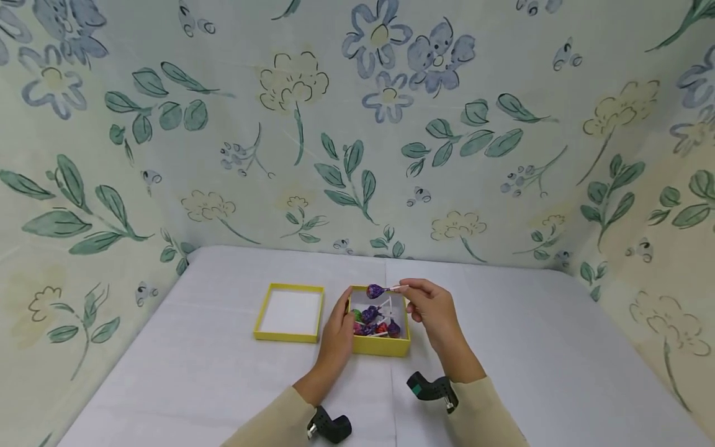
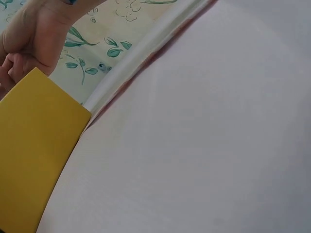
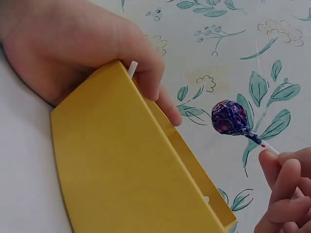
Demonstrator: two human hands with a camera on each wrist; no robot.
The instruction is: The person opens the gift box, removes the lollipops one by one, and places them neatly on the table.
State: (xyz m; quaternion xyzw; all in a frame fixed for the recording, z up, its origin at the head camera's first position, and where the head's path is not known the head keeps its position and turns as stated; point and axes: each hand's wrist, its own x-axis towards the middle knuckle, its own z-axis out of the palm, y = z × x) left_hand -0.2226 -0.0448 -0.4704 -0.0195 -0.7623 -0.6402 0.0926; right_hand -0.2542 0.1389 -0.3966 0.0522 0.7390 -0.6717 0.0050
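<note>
Backdrop (image 1: 246, 37): pale cloth, printed with blue and yellow flowers and green leafy sprigs.
Table (image 1: 167, 372): covered in white cloth, in front of the backdrop.
Sleeves (image 1: 486, 416): beige, a pair, worn by one person.
Box (image 1: 381, 346): yellow outside, pale inside, uncovered, on the table.
Lid (image 1: 290, 313): yellow rim, white inside face upward, left of the box and apart from it.
Right hand (image 1: 436, 310): thumb and fingers pinch a lollipop stick, beside the box's right edge.
Left hand (image 1: 337, 332): grips the box's left side, fingers bent over the rim.
Wrist cameras (image 1: 329, 427): black, one per wrist.
Loose lollipops (image 1: 368, 315): several, in purple, green and red wrappers, piled inside the box, white sticks at varied angles.
Held lollipop (image 1: 375, 290): purple wrapper, white stick, raised over the box's far part, head pointing left.
</note>
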